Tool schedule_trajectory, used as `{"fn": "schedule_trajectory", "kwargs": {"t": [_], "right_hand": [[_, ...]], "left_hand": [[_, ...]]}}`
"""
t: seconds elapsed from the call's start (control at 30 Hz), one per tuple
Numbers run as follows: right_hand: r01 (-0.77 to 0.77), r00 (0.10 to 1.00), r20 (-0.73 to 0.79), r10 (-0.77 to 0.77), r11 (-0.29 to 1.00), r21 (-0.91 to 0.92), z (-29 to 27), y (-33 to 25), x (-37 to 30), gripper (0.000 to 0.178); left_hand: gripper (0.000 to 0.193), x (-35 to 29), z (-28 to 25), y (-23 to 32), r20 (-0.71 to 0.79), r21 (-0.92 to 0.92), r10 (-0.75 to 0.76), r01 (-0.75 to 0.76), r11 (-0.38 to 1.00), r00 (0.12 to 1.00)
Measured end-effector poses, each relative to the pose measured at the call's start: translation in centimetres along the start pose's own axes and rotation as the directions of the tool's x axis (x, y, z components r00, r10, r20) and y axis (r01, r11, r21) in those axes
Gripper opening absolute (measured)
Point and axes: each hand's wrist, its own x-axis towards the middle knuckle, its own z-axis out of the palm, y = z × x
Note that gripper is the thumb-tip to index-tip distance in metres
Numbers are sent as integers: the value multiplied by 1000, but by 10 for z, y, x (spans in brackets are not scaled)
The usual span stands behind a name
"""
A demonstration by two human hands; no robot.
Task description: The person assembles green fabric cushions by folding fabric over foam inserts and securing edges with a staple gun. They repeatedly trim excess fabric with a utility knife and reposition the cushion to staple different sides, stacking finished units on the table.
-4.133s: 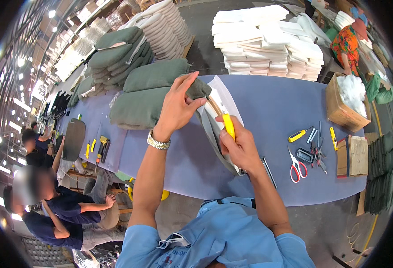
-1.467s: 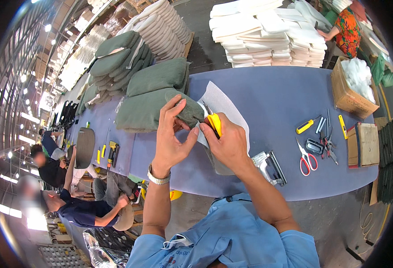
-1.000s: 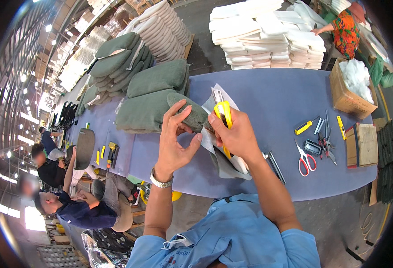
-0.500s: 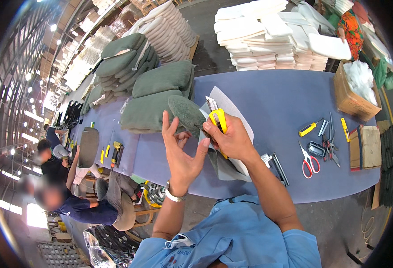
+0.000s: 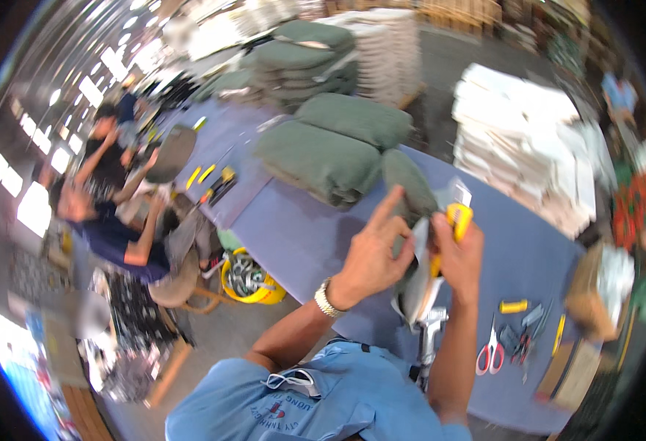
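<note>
Left hand (image 5: 373, 257): standing loosely open, index finger extending toward the green upholstered piece (image 5: 409, 182), the other fingers bending. Whether its fingertips are touching the fabric, cannot tell; view is blurring here.

Right hand (image 5: 458, 253): closing around a yellow utility knife (image 5: 459, 214), whose blade is projecting beyond the fist, pointing away from the body. Whether this hand is also pinching the upholstered piece, cannot tell.

The upholstered piece is tilting between the 2 hands, over the blue-grey table (image 5: 315, 242); its rounded end is facing the 2 green cushions (image 5: 315, 158) lying beyond it, and its pale lining (image 5: 411, 287) is hanging toward the body.

A staple gun (image 5: 431, 331) is lying near the right forearm, partly hidden. Red-handled scissors (image 5: 490, 354) are resting farther right. A yellow bucket (image 5: 270, 294) is standing beside the table, at left.
</note>
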Motion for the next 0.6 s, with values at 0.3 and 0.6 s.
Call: {"fn": "schedule_trajectory", "kwargs": {"t": [0.3, 0.6], "right_hand": [[304, 947, 53, -316, 832, -464, -9, 12, -1, 25], [11, 988, 156, -1, 998, -59, 13, 4, -10, 19]], "left_hand": [[61, -69, 43, -2, 170, -29, -304, 313, 949, 937], [33, -87, 19, -28, 46, -62, -156, 159, 985, 987]]}}
